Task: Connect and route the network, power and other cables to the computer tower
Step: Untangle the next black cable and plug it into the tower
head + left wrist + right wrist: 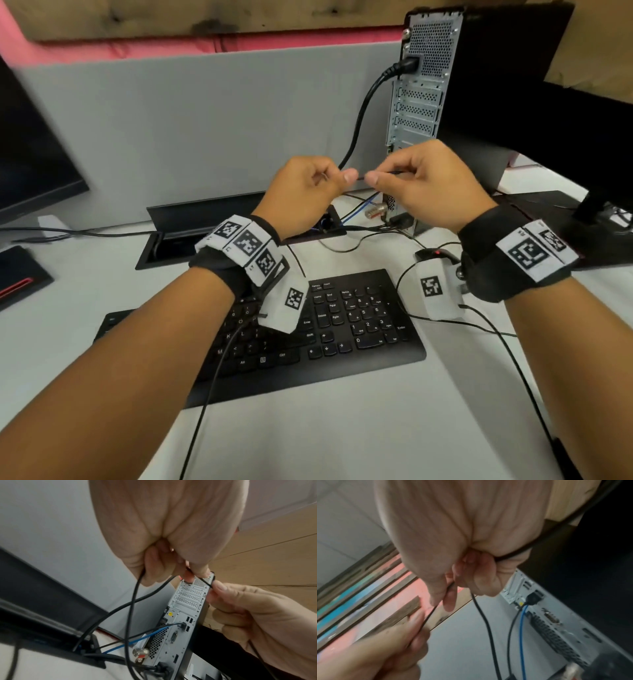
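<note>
I have both hands raised in front of the back panel of the computer tower [416,113], and between them I hold a thin black cable [360,178] drawn into a short taut span. My left hand [301,195] pinches it between thumb and forefinger with the other fingers curled in; my right hand [424,186] pinches it the same way, thumb tip almost facing thumb tip. I hold it this way, I judge, to straighten the slack and find how it should run before I lay it, since the tower's ports sit just beyond my right-hand pinch.

The held span runs nearly level from left pinch to right pinch, its long axis across my view. Below the left pinch the cable drops out of the fist [137,580] and hangs down toward the desk, crossing the thicker power cable [359,113], which is already plugged into the tower high above the grip. Behind the right pinch the cable passes through the palm and falls away downward [481,609].

Below both grips a blue network cable [145,635] is plugged into the lower panel (the plug end of my own cable is hidden, so which way it points I cannot tell for sure).
</note>
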